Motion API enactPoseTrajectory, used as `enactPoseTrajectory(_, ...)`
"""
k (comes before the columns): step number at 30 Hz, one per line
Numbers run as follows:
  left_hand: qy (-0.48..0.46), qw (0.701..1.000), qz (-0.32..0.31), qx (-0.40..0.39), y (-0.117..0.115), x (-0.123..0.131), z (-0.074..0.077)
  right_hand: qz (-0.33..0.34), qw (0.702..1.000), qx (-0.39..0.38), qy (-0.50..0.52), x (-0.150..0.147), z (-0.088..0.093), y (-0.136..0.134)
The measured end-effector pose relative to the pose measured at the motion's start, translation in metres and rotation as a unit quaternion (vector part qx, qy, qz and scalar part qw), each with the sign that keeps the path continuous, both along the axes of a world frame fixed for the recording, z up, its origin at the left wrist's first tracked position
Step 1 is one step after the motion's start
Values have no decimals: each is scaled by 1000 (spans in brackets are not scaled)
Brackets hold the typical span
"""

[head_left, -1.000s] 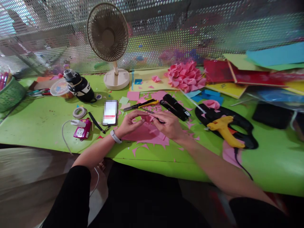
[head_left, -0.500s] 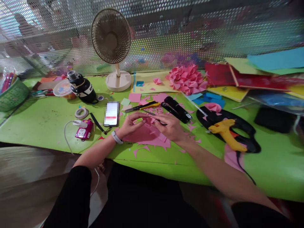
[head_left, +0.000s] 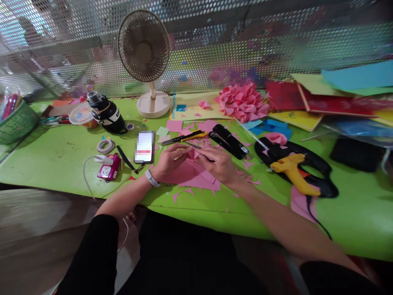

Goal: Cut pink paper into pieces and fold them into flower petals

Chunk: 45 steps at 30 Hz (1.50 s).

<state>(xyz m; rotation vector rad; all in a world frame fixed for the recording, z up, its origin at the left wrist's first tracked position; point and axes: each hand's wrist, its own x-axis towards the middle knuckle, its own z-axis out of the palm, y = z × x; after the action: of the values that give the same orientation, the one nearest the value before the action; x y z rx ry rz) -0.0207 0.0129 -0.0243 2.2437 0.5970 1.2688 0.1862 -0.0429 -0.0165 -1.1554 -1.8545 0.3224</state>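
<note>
The left hand (head_left: 170, 160), thumb and fingers brought close, pinches a small curled pink piece (head_left: 193, 154) of thin paper; the right hand (head_left: 222, 164) grips a slim, dark tool (head_left: 193, 145), its exact kind hidden by the fingers. The piece sits between the two hands, above a flat, smooth pink sheet (head_left: 190, 174) on the glossy green table (head_left: 67, 172). Jagged, crescent-like pink scraps (head_left: 175, 197) lie around, too many to count. Behind stands one crinkled, rounded ball (head_left: 242, 102) of pointed pink paper folds, with one loose fold (head_left: 204, 105) beside it on a yellow sheet (head_left: 187, 98). Counted out: one black stapler (head_left: 229, 141), one yellow-and-black cutter (head_left: 184, 137), one yellow glue gun (head_left: 294, 172) on a black board (head_left: 325, 180), one phone (head_left: 144, 147), one black bottle (head_left: 106, 112), one round fan (head_left: 143, 49) and one perforated screen (head_left: 199, 24) across the back
</note>
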Motion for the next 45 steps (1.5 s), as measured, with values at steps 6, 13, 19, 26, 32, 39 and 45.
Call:
enactPoseTrajectory(6,-7,995,87,52,13,5,-5,-49,993,60,-92,-8,0,15)
enactPoseTrajectory(13,78,989,101,71,17,4,7,-91,965,108,-219,-4,6,30)
enactPoseTrajectory(19,59,988,88,-108,26,7,10,-69,994,2,-87,-8,6,48)
enactPoseTrajectory(26,49,951,99,-287,50,22,30,-40,970,-236,37,-15,18,78)
enactPoseTrajectory(32,186,973,124,-51,40,22,36,-52,978,-135,-152,-2,24,63)
enactPoseTrajectory(39,217,969,116,-22,34,15,27,-92,961,-88,-246,-4,23,48)
enactPoseTrajectory(45,153,976,121,-93,45,31,16,-109,962,-101,-230,-8,18,57)
